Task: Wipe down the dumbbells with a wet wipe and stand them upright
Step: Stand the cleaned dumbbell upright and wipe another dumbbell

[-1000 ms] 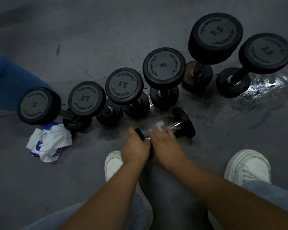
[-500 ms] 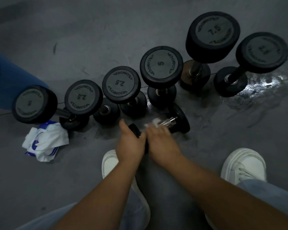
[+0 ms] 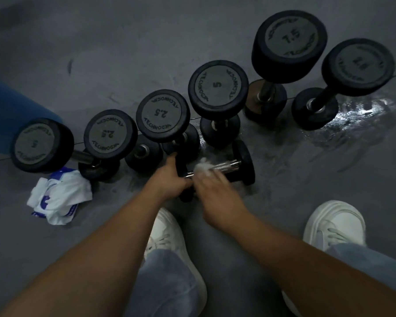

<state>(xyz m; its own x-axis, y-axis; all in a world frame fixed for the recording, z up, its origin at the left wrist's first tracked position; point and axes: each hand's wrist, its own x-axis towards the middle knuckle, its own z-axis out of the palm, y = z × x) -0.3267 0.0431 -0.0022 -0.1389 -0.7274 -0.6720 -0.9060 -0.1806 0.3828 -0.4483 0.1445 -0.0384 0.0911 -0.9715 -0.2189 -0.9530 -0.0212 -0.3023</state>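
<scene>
Grey rubber gym flooring (image 3: 101,53) fills the view, with a wet shiny patch (image 3: 357,115) at its right side. Six upright black dumbbells (image 3: 217,88) stand in a curved row, marked 5, 2.5, 2.5, 5, 7.5 and one blurred number. Just in front of the row, a small black dumbbell with a chrome handle (image 3: 229,165) lies on its side, as it did a second ago.

Since half a second ago, the crumpled white wet wipe (image 3: 203,167) has slid a little along the handle toward the near end, so more bare chrome shows between it and the far head. The row and a white-and-blue wipes packet (image 3: 60,197) on the floor at the left have not moved.

The left hand (image 3: 169,179) grips the dumbbell's near head, fingers curled round it and thumb stretched up along its edge. The right hand (image 3: 213,186), blurred by motion, presses the wipe onto the handle with its fingers bent over it. Both forearms reach forward from the bottom of the view, between two white trainers (image 3: 334,223) and pale blue jeans (image 3: 165,282).
</scene>
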